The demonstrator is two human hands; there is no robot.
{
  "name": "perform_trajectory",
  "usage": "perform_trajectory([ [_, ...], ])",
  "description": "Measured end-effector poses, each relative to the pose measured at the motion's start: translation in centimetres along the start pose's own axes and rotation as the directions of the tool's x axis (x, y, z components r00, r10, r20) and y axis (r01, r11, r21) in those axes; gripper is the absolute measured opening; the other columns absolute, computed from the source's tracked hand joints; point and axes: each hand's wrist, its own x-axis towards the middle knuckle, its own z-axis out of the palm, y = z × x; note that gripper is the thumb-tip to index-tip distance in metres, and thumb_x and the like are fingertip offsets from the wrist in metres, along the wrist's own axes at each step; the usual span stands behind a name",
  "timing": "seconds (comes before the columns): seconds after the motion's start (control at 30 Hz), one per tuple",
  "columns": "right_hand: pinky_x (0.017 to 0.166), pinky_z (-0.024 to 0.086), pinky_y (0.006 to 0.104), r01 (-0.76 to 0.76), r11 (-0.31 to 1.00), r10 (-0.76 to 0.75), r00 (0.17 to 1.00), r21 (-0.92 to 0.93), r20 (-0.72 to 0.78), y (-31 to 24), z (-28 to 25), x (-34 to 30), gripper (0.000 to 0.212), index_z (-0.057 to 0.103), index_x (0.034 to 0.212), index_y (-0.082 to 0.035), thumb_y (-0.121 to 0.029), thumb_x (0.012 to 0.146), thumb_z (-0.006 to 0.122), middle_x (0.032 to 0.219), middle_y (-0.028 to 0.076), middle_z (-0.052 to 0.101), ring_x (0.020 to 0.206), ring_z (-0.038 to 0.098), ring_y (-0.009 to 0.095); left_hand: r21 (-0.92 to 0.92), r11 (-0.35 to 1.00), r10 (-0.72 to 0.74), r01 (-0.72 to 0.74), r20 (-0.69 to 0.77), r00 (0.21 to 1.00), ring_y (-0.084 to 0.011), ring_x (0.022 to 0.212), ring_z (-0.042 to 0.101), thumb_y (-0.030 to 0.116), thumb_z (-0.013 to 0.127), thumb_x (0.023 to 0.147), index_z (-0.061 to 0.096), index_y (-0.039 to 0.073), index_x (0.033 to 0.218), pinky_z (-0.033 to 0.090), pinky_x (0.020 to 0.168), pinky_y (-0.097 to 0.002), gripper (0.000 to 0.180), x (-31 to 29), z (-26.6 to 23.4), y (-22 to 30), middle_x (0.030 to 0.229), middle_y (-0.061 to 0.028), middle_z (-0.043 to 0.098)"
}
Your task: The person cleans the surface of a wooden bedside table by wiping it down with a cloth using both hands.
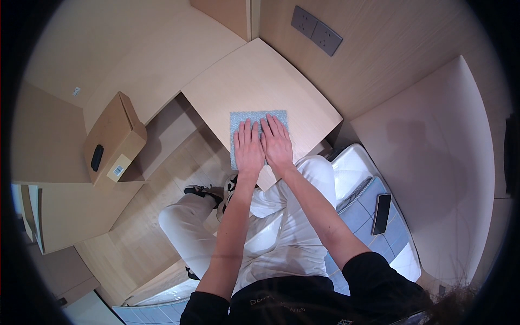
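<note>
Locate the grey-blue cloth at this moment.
In the head view, the grey-blue cloth is just above centre, beneath the left hand and right hand, near the pale tabletop's corner closest to the person.

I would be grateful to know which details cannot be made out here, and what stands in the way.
All in the head view:
Grey-blue square cloth: its middle is hidden under the left hand and right hand.
Brown cardboard box: its closed walls hide any contents.
Pale rectangular label on the box: print too small.
Black shape at far right: cut off by the dark fisheye rim.
</note>
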Motion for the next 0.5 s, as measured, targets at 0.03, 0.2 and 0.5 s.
perform_trajectory([
  [0.03,0.128,0.032,0.0476,-0.002,1.0,0.002,1.0,0.004,-0.005,0.04,0.04,0.04,0.047,0.057,0.15,-0.002,-0.019,0.106,0.056,0.163,0.017,0.049,0.153,0.043,0.034,-0.008,1.0,-0.001,0.0,-0.002,1.0,-0.0344,0.158,0.034,0.028,0.049,0.11,0.05,0.007,0.157,0.022,0.131,-0.0516,0.051,0.07,0.01,0.02,0.168,-0.0163,0.043],
  [0.2,0.128,0.032,0.0474,-0.001,1.0,0.001,1.0,0.003,-0.007,0.11,0.19,0.33,0.047,0.058,0.149,-0.002,-0.019,0.106,0.057,0.163,0.017,0.05,0.153,0.043,0.035,-0.016,1.0,-0.008,0.008,0.001,1.0,-0.0346,0.158,0.034,0.028,0.049,0.11,0.05,0.007,0.157,0.022,0.131,-0.0515,0.051,0.32,0.01,0.04,0.167,-0.0163,0.043],
  [0.5,0.128,0.032,0.0474,-0.007,1.0,0.007,1.0,-0.01,0.003,0.1,0.36,0.94,0.046,0.057,0.15,-0.003,-0.019,0.106,0.056,0.162,0.017,0.05,0.153,0.043,0.034,0.011,1.0,-0.02,0.02,0.01,1.0,-0.0339,0.159,0.034,0.028,0.047,0.111,0.051,0.008,0.157,0.022,0.131,-0.0508,0.05,0.76,0.2,-0.08,0.168,-0.0152,0.043],
])
